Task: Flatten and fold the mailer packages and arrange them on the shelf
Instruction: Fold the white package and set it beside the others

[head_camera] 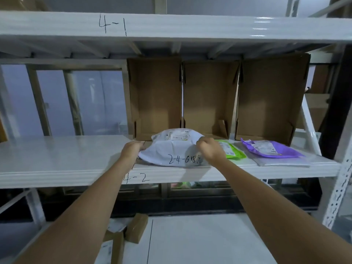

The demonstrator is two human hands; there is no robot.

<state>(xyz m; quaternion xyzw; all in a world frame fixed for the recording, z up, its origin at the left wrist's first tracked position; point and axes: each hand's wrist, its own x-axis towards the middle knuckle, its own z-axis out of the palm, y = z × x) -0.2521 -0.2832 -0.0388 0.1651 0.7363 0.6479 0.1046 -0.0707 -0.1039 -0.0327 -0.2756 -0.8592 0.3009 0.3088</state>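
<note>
A white mailer (171, 149) lies on the shelf (57, 155) near its front edge, roughly midway along the shelf, its back part puffed up and bearing a printed label, its front part carrying handwritten digits in black marker. The left hand (132, 149) grips the mailer's left edge, fingers curled over the plastic, while the right hand (208, 147) pinches a fold of the mailer at its right side — fingers bent down onto the film, knuckles raised. Both bare forearms reach up from the lower corners of the view to the shelf's front edge. Just beside the right hand, toward the right end of the shelf, a green mailer (231, 149) lies flat, partly hidden behind that hand. Farther right, near the shelf's right front corner, a purple mailer (272, 148) lies on top of a flat grey one (282, 162). Along the back edge of the shelf stand three open cardboard boxes (209, 100) side by side, their openings facing forward. The shelf's front edge is marked "4-2" — the beam above (190, 25) reads "4-1". Below, on the pale floor, a few small cardboard cartons (136, 227) lie near the left.
</note>
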